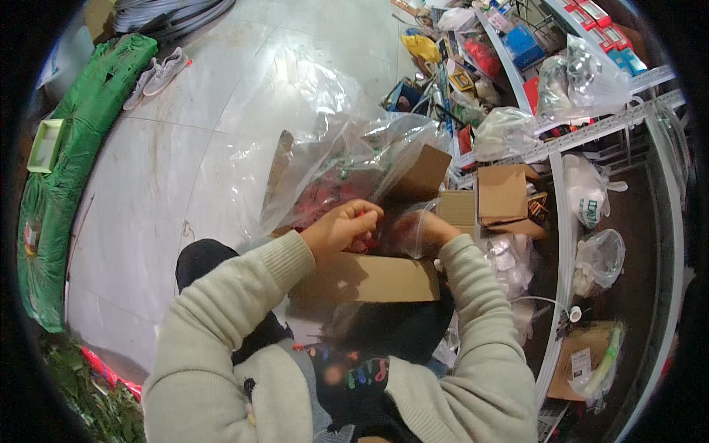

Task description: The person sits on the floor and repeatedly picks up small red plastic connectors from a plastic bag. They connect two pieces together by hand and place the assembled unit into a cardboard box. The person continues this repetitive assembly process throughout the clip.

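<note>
An open cardboard box stands in front of me with its flaps spread. A large clear plastic bag lines it and spills out over the far side. Red items lie inside under the film, too veiled to name. Over the box my left hand is curled, with small red pieces at its fingertips. My right hand is at the box's right side, closed on a small clear plastic bag. Film and blur partly hide its fingers.
Metal shelving runs along the right, holding bagged goods and a smaller open carton. A long green wrapped bundle lies at the left beside grey shoes. Coiled grey tubing is at the far left.
</note>
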The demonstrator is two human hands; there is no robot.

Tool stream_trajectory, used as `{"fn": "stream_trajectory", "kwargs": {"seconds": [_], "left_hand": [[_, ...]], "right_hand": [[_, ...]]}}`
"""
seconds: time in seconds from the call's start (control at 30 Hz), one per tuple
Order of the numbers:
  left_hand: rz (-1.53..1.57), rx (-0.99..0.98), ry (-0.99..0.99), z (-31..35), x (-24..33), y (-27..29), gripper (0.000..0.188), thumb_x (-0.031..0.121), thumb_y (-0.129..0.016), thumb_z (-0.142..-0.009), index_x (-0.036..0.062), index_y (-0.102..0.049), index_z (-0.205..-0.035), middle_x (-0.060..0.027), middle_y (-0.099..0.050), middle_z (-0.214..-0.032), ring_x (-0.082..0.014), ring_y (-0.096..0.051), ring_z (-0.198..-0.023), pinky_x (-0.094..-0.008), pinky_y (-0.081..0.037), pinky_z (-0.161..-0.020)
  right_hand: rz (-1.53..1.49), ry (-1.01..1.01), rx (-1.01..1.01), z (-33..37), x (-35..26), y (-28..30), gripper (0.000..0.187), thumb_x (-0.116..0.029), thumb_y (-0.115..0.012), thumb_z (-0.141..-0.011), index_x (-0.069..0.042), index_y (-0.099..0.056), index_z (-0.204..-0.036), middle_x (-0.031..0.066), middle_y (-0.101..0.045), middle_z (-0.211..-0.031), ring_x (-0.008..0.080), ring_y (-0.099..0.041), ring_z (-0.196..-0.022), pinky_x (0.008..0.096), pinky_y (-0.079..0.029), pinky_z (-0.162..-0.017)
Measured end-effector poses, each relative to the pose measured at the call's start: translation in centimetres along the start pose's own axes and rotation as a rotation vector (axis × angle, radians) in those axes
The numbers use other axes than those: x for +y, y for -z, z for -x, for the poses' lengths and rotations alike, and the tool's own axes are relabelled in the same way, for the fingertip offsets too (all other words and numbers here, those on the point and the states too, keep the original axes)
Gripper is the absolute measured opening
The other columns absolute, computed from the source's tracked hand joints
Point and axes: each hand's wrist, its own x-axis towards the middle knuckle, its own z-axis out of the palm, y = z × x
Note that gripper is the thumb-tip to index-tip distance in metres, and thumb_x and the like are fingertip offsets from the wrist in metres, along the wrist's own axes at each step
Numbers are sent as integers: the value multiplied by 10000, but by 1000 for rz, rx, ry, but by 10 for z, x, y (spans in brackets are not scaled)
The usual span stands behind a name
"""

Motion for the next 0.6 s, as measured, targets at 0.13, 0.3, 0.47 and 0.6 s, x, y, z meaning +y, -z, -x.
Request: {"fn": "stream_trajectory", "kwargs": {"seconds": [0.13, 0.3, 0.47, 0.6], "left_hand": [[249, 44, 18, -1, -2, -3, 311, 130, -459, -886, 69, -382, -1181, -58, -500, -946, -145, -514, -832, -294, -472, -733], [294, -37, 68, -6, -19, -7, 322, 150, -444, -900, 69, -364, -1201, -97, -507, -1104, -172, -530, -895, -339, -469, -800], [287, 37, -10, -9, -29, -1, 243, 189, -442, -907, 108, -427, -1136, -65, -508, -1176, -146, -532, -868, -306, -455, -744], [369, 86, -12, -10, -27, -4, 163, 157, -460, -897, 118, -477, -1055, -73, -550, -1108, -163, -560, -866, -291, -469, -739]], "right_hand": [[-569, -99, 267, 70, -51, 2, 317, 1, -581, -758, -13, -552, -1073, 24, -575, -796, 115, -535, -684, 255, -450, -613], [-958, 303, 435, 92, -38, 5, 278, -40, -566, -807, 5, -536, -1080, 86, -588, -871, 165, -573, -713, 263, -506, -641], [-1513, 584, 277, 92, -80, -18, 194, -98, -515, -861, -18, -528, -1037, 119, -581, -945, 183, -580, -782, 240, -524, -627], [-1591, 726, 68, 79, -98, -41, 123, -110, -506, -864, -50, -541, -965, 108, -578, -934, 149, -545, -786, 208, -481, -561]]}}
